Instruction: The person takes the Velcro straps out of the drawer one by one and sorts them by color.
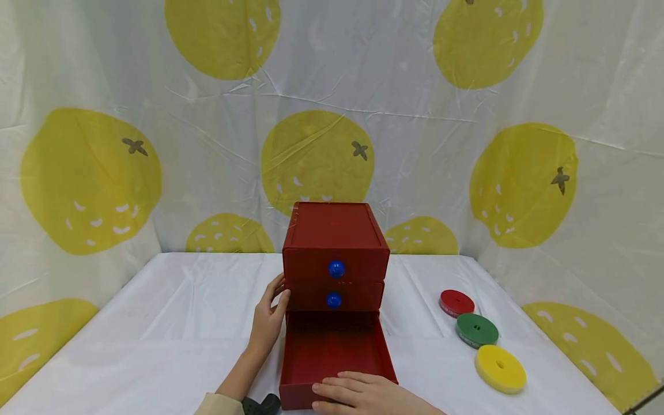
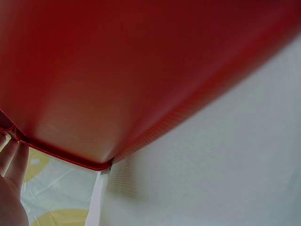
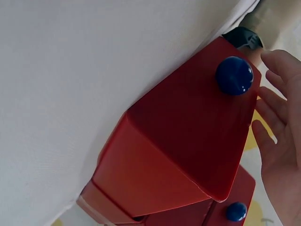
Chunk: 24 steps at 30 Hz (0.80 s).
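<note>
A red drawer cabinet (image 1: 336, 227) with blue round knobs stands at the middle of the table. Its bottom drawer (image 1: 334, 346) is pulled out, and the floor visible inside is bare. My left hand (image 1: 267, 325) touches the cabinet's left side, thumb near the front edge; fingertips also show at the red edge in the left wrist view. At the pulled-out drawer's front, my right hand (image 1: 363, 395) lies over the rim with loosely extended fingers. The right wrist view shows that drawer's blue knob (image 3: 233, 75) apart from the fingers.
On the right of the white-covered table (image 1: 197, 311) lie a red disc (image 1: 456, 303), a green disc (image 1: 477, 330) and a yellow disc (image 1: 500, 369), in a slanting row. A lemon-patterned curtain (image 1: 404, 150) hangs behind and at the sides.
</note>
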Tool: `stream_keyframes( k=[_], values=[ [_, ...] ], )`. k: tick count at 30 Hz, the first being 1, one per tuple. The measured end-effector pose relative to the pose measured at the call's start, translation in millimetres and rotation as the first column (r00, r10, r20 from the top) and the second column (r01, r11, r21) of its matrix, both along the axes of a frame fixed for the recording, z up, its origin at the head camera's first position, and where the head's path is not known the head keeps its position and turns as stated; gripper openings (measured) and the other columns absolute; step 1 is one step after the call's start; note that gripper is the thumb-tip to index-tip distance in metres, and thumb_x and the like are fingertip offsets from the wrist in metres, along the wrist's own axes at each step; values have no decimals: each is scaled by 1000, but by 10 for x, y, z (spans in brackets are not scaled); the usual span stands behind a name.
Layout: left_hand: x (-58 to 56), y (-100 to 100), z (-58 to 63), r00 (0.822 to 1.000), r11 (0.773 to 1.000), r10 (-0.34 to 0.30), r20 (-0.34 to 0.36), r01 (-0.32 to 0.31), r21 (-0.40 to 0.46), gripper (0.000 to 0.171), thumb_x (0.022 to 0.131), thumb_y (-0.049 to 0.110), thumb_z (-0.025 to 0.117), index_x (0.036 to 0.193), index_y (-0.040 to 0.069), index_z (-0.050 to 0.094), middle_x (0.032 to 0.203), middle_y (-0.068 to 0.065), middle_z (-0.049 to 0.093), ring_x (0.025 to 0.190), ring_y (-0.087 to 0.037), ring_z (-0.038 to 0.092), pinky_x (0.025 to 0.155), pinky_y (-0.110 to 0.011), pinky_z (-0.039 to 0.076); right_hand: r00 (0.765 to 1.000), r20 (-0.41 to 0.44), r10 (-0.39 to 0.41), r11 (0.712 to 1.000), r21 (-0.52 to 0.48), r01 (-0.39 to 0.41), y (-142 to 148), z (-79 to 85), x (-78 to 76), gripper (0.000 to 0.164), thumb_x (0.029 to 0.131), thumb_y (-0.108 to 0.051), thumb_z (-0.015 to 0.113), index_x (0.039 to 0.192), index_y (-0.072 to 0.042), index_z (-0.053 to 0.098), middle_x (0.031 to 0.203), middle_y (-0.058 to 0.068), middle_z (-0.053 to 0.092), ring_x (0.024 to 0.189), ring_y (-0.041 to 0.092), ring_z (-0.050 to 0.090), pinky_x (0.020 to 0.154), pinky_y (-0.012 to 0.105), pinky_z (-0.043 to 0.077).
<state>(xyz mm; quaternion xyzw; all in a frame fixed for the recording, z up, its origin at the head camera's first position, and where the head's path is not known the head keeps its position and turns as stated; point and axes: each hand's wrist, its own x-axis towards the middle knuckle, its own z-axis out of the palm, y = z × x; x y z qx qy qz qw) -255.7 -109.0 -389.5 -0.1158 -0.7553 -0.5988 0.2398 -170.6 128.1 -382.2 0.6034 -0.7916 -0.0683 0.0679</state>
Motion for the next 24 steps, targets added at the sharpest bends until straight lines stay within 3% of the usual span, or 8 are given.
stream_keyframes(
  k=[11,24],
  values=[
    [-3,2,-2,1000,1000,3,-13,-3,-4,38,94,16,49,132,14,45,129,-8,53,116,-21,51,84,-19,48,1000,-4,21,999,-31,-21,-1,-24,-31,67,88,-49,44,145,-21,22,148,-7,30,131,7,36,99,22,40],
    [-34,1,-33,1000,1000,7,-25,-7,-1,39,93,16,50,132,13,45,130,-7,53,115,-21,52,83,-21,49,998,59,-28,999,-24,29,3,13,-88,64,90,-48,41,145,-21,24,149,-8,28,134,9,33,100,24,40]
  ],
)
